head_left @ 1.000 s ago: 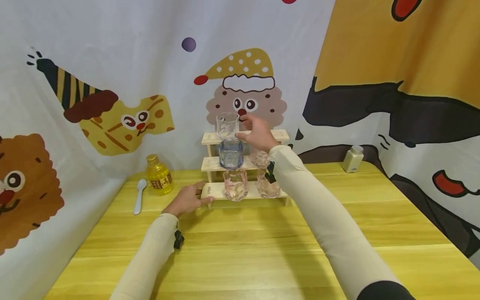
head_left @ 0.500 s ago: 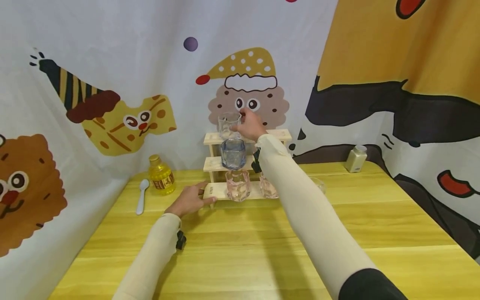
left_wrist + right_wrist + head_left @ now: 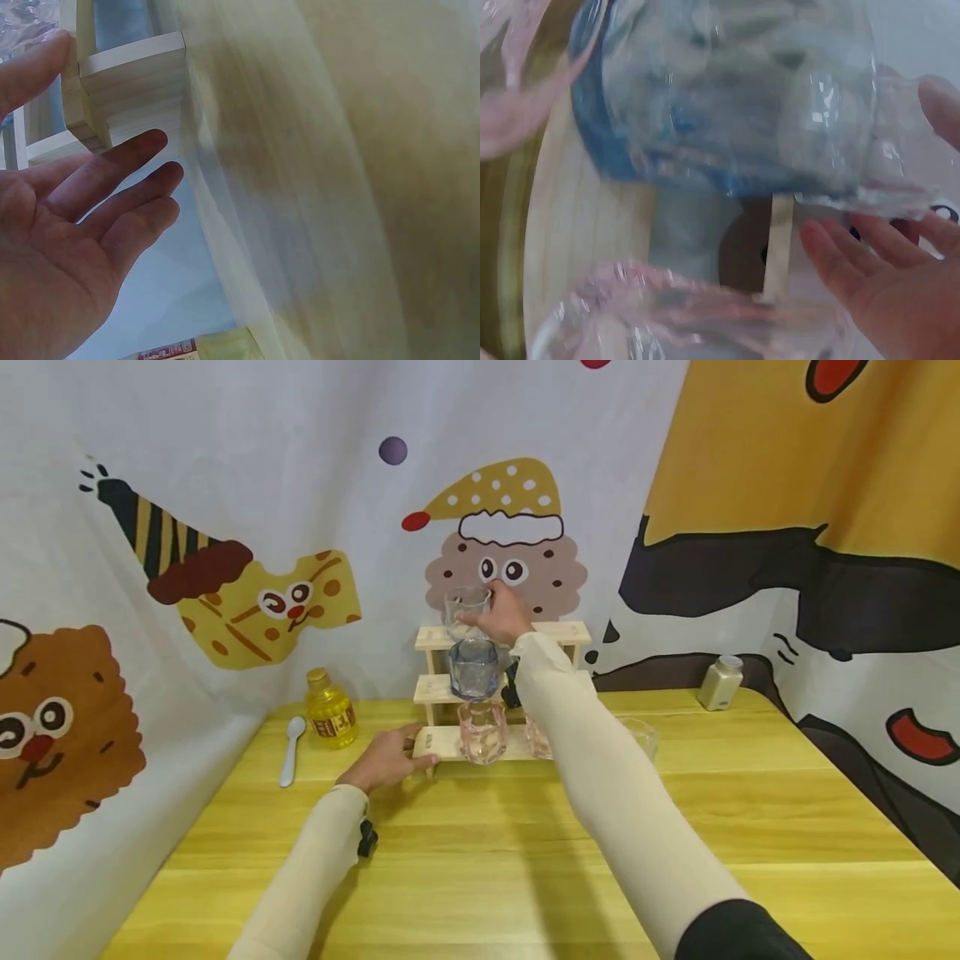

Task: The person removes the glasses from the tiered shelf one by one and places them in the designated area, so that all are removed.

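A person's right hand holds a clear glass between thumb and fingers at the top tier of a wooden stand, above a blue glass on the middle shelf. The left hand pinches the left end of the lowest shelf, other fingers loosely extended, beside a pink-tinted glass standing on that shelf.

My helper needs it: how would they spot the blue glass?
At the back of the table stands a wooden rack. On its middle shelf, left of centre, sits the blue glass. Its tint sets it apart from the clear glass above and the pink glass below.
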`<state>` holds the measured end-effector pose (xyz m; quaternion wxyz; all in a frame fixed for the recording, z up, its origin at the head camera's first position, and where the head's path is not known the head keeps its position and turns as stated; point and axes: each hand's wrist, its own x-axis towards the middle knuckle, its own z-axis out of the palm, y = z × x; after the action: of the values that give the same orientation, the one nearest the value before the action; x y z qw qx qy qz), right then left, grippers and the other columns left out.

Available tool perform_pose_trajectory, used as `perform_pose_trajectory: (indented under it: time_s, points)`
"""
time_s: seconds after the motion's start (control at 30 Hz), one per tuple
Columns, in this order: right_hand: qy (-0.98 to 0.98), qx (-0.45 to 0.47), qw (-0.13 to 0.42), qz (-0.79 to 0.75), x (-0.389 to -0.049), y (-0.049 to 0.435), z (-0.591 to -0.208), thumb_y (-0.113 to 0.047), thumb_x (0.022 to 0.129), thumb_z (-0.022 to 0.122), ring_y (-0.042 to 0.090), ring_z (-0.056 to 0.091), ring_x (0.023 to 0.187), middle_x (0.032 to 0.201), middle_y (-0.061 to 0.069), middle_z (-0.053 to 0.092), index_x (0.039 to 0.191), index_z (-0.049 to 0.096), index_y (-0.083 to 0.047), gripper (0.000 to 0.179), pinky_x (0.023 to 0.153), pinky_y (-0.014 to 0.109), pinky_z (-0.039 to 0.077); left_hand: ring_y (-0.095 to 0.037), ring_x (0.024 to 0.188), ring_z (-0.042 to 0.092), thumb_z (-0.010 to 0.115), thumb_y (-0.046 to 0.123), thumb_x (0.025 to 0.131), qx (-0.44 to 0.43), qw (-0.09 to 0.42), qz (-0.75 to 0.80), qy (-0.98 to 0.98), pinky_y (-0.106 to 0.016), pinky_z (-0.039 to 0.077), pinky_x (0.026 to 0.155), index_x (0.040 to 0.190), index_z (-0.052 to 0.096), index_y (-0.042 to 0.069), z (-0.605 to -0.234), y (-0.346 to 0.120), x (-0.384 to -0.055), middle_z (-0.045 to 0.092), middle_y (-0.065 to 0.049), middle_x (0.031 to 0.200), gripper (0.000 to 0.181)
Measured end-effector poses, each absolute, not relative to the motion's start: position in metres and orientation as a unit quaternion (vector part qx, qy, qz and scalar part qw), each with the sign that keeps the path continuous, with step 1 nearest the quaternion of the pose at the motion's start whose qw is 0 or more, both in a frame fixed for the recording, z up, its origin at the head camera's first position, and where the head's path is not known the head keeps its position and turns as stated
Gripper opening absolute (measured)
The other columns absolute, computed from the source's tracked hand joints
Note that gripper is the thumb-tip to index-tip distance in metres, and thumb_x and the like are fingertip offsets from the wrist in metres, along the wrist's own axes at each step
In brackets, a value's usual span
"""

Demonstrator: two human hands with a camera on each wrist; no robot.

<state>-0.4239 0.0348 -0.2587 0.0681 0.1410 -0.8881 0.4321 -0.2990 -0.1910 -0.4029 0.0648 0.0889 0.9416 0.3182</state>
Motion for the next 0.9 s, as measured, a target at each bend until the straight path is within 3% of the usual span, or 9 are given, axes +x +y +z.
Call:
perform_pose_trajectory:
  time_s: [0.23,0.77,0.9]
  points:
    - [-0.857,0.115,0.088,0.494,-0.430,0.020,-0.266,-0.032,0.089,0.078,0.030,0.049,0.137,0.151,0.010,0.048,0.150,0.040,-0.014,0.074,0.109,0.047,0.049,-0.035,0.125,0.063,0.067,0.047,0.095,0.087,0.062,0.305,0.946,-0.051,0.053,0.104,0.158,0.030,0.003,-0.403,-0.195,-0.299,0.063,-0.024,0.137,0.084]
    - [-0.807,0.093,0.106,0.573,-0.416,0.032,-0.251,-0.022,0.089,0.079,0.028,0.045,0.141,0.152,0.012,0.045,0.152,0.039,-0.010,0.075,0.113,0.043,0.046,-0.034,0.120,0.067,0.069,0.045,0.094,0.090,0.059,0.322,0.941,-0.050,0.055,0.100,0.157,0.032,0.005,-0.406,-0.192,-0.302,0.066,-0.024,0.132,0.084]
    - [-0.802,0.102,0.115,0.577,-0.413,0.045,-0.243,-0.022,0.089,0.078,0.029,0.047,0.135,0.150,0.013,0.045,0.151,0.042,-0.012,0.072,0.107,0.045,0.049,-0.033,0.117,0.068,0.068,0.046,0.094,0.100,0.050,0.314,0.943,-0.049,0.056,0.099,0.156,0.033,0.001,-0.408,-0.193,-0.302,0.068,-0.024,0.129,0.084]
